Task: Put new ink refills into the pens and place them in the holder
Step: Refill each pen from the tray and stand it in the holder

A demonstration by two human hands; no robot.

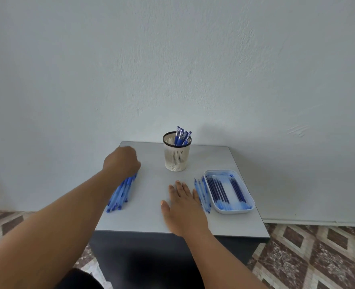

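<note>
Grey counter [151, 217] keeps supplies sorted: left hand [121, 161], fingers curled, reaches the empty pens [121, 192]; right hand [182, 207] rests flat, released, beside the refill tray [249, 197].
</note>
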